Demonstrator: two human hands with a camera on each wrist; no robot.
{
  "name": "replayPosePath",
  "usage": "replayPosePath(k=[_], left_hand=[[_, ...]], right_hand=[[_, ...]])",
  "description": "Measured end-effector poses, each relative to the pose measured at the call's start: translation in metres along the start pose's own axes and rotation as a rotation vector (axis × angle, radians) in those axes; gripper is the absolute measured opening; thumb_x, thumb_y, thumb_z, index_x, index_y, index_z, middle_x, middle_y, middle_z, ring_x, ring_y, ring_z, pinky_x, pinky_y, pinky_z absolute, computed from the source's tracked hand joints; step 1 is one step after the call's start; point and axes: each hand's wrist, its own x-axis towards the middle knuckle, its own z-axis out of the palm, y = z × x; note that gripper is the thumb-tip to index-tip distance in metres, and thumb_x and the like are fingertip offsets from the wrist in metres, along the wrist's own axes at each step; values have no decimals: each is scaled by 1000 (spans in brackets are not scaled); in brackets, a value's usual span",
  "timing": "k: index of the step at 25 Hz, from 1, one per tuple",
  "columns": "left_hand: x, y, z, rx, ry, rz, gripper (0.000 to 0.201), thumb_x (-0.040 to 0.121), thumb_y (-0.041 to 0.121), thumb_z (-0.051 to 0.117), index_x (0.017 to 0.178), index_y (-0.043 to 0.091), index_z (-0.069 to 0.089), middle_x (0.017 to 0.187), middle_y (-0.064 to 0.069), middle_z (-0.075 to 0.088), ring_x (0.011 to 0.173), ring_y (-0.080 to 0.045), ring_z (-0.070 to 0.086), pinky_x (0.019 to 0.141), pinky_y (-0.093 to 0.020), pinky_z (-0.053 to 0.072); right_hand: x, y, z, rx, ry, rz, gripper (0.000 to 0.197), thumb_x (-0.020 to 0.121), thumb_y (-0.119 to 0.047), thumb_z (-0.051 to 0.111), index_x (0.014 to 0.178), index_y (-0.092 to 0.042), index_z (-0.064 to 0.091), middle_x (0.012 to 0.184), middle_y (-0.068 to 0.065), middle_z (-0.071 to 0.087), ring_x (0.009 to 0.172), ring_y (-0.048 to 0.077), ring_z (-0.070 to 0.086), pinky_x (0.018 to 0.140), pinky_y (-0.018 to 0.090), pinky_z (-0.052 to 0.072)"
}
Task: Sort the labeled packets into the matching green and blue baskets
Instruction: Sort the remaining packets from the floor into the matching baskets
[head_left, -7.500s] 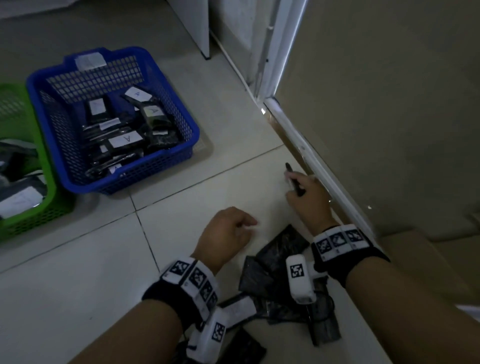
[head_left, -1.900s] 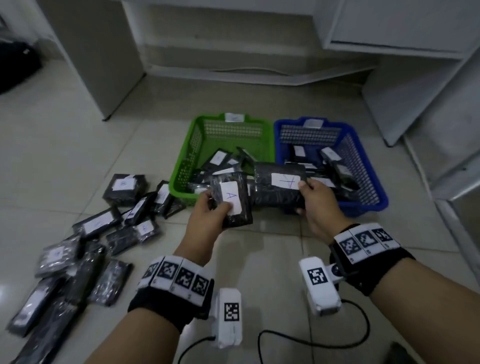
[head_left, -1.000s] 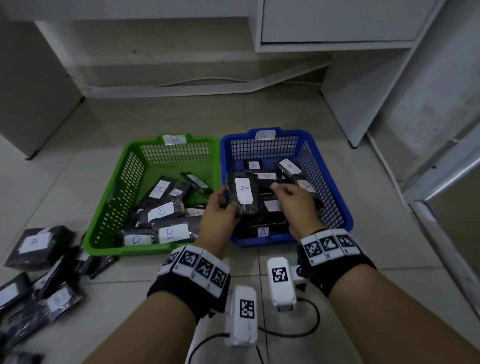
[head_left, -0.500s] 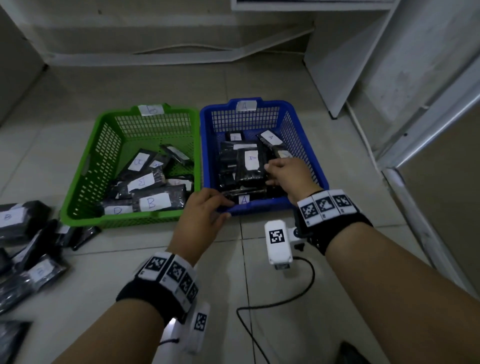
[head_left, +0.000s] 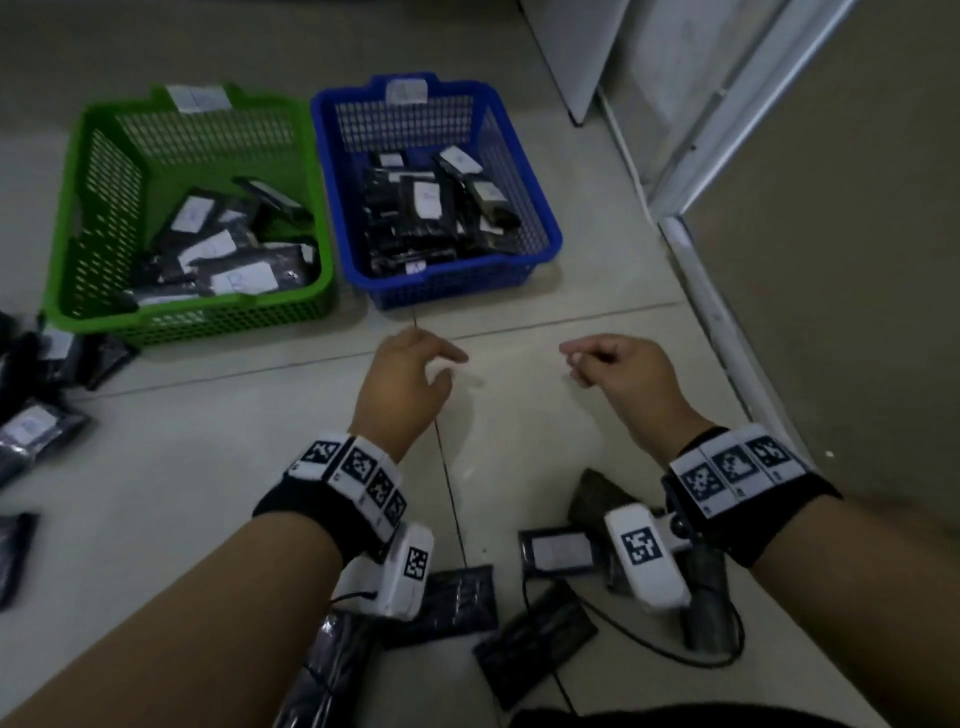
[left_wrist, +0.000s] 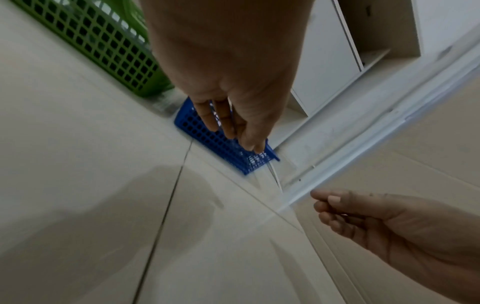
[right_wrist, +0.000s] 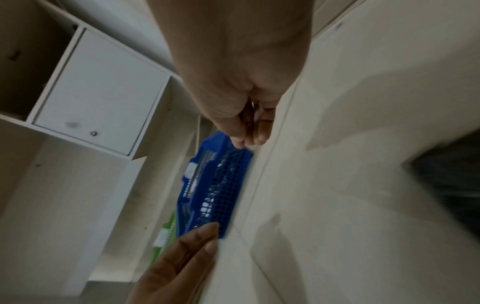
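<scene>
A green basket (head_left: 67, 244) and a blue basket (head_left: 540, 218) stand side by side on the tiled floor, each holding several black packets with white labels. My left hand (head_left: 415, 371) and right hand (head_left: 597, 364) hover empty above the floor in front of the blue basket, fingers loosely curled. From the left wrist view my left hand (left_wrist: 228, 123) shows relaxed fingers over the blue basket (left_wrist: 221, 148); the right hand (left_wrist: 337, 211) holds nothing. Loose packets (head_left: 558, 552) lie on the floor under my wrists.
More labelled black packets (head_left: 31, 431) lie at the left beside the green basket. A black cable (head_left: 649, 649) runs across the floor near my right wrist. A wall and door frame (head_left: 727, 312) close off the right; a white cabinet (right_wrist: 98, 98) stands behind the baskets.
Both hands have left the blue basket empty and pulled back toward me; the two packets now lie in the blue basket. My view has turned down and right toward the near packets.
</scene>
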Motion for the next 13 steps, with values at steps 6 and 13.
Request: replayPosePath(k=[6,13], left_hand=[[-92,41,81,-96,-454,29,20,80,18,69,100,21,69,100,1,61,97,-16,54,83,-23,41],[-120,41,110,133,-533,36,44,76,25,71,118,19,58,113,-4,54,107,-23,47,81,-23,33]], right_hand=[[-85,87,-45,-555,-183,88,30,80,-20,74,109,-15,71,110,5,67,104,19,61,92,25,45],[-111,123,-50,-811,-350,-117,61,77,-16,70,135,-19,49,123,7,53,112,24,49,93,35,45]])
